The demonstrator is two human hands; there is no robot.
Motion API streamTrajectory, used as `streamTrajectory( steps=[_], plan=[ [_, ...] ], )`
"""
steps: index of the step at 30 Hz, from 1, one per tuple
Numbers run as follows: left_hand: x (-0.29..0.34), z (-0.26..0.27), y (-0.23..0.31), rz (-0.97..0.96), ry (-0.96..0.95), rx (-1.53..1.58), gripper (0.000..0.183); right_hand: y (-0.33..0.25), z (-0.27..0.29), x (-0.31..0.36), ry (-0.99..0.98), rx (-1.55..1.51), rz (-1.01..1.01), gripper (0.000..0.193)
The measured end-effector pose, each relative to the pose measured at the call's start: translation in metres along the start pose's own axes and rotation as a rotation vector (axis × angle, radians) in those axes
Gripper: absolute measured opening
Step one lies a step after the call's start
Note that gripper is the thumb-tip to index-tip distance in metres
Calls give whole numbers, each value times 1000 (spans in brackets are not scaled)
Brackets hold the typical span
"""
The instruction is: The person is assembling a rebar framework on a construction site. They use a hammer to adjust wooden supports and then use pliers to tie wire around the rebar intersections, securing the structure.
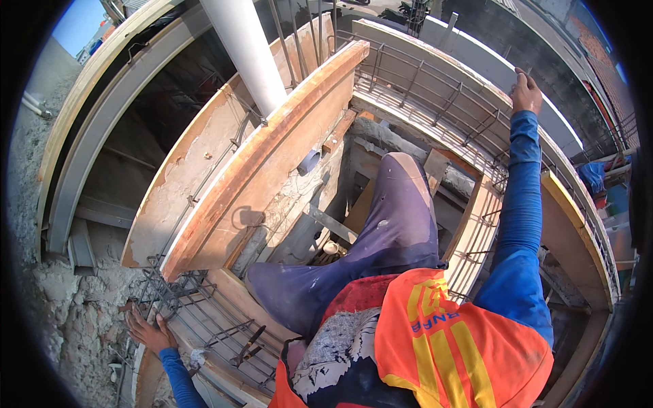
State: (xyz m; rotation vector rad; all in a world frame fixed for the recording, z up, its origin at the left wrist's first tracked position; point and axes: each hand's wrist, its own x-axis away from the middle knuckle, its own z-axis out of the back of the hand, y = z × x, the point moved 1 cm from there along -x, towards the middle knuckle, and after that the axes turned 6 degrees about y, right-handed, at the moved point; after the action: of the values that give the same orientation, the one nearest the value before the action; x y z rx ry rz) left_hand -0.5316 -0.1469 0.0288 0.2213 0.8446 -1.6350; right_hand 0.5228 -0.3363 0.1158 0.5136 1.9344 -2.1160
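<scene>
My left hand [151, 331] lies with fingers spread against the rough broken concrete [75, 306], beside the end of a rebar cage [221, 316]. My right arm reaches up and out; my right hand [527, 95] is curled at the edge of a long white board [469, 51], its fingertips partly hidden. A dark hand tool like pincers [253, 338] lies on the rebar near my left forearm. My bent legs [401, 204] straddle the opening between the curved wooden form boards.
A curved plywood panel [272, 160] stands in front of me, with a white pipe [245, 51] behind it. More rebar [449, 102] runs inside the curved form at right. Below my legs is a deep gap with a grey pipe end [309, 162] and timber pieces [331, 223].
</scene>
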Motion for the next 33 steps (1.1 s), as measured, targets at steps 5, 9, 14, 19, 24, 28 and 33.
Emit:
streamTrajectory(
  steps=[5, 9, 14, 19, 24, 28, 33],
  plan=[
    [-121, 88, 138, -86, 215, 304, 69, 39, -72, 4, -193, 218, 209, 34],
    [-194, 111, 316, -164, 197, 625, 58, 50, -162, 25, -402, 186, 226, 36],
    [-260, 73, 480, 77, 75, 949, 55, 39, -282, 35, -623, 148, 281, 36],
    [-279, 66, 578, 442, -199, 738, 73, 20, -414, 20, -726, 208, 532, 32],
    [-279, 65, 589, 472, -106, 651, 79, 32, -530, 20, -815, 228, 703, 28],
    [-277, 64, 593, 468, -38, 693, 78, 46, -593, 47, -989, 117, 763, 30],
    [-282, 62, 598, 464, 6, 699, 78, 60, -646, 84, -1244, 7, 782, 39]
  ],
)
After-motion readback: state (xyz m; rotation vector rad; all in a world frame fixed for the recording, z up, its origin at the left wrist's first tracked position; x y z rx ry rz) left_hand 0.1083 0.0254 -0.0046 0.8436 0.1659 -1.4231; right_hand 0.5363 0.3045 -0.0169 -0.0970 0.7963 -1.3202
